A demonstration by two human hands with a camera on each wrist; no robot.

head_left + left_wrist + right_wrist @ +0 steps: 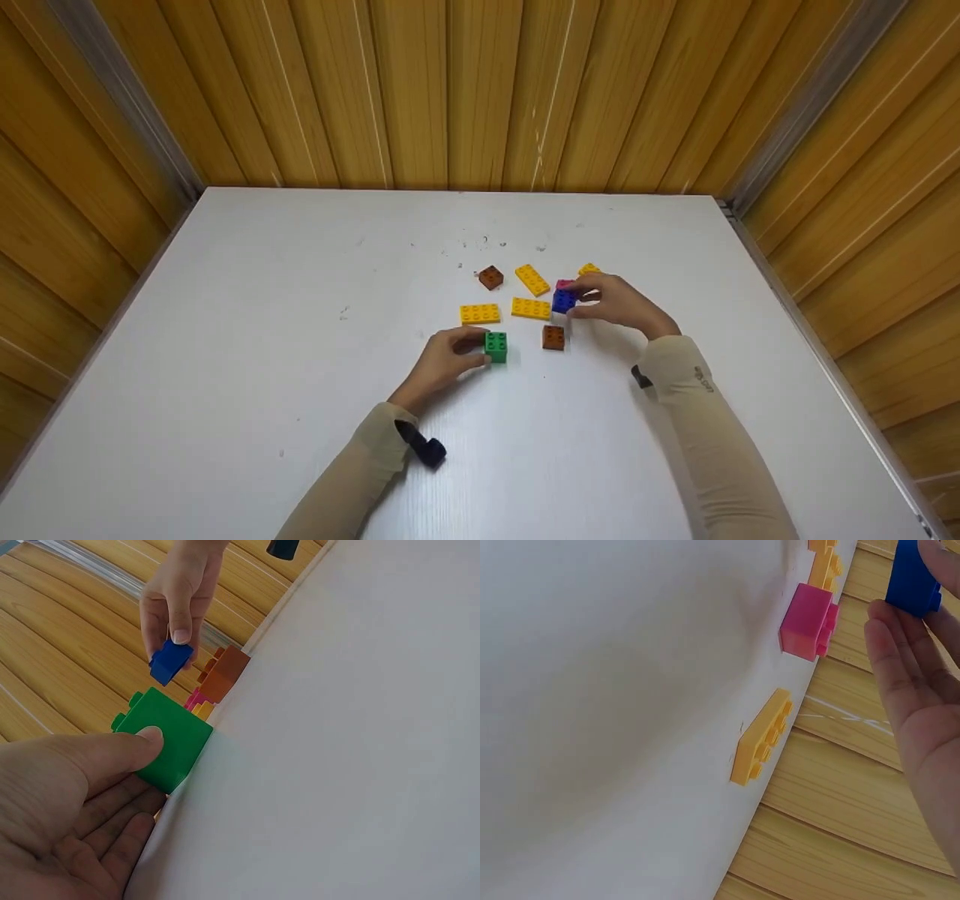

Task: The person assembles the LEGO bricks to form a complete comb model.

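Observation:
My left hand (442, 364) pinches a green toy building brick (496, 346) between thumb and fingers, low over the white table; in the left wrist view the thumb lies across the face of the green brick (169, 739). Farther right, my right hand (619, 304) grips a blue brick (563, 301). The left wrist view shows the blue brick (171, 662) raised off the table, under the right thumb. A pink brick (808, 621) sits on the table near the right hand, mostly hidden behind the blue one in the head view.
Around the hands lie a brown brick (553, 337), another brown brick (491, 277) and several flat yellow bricks, one yellow brick (480, 313) just beyond the left hand. Wood-patterned walls (450, 90) border the white table (262, 300).

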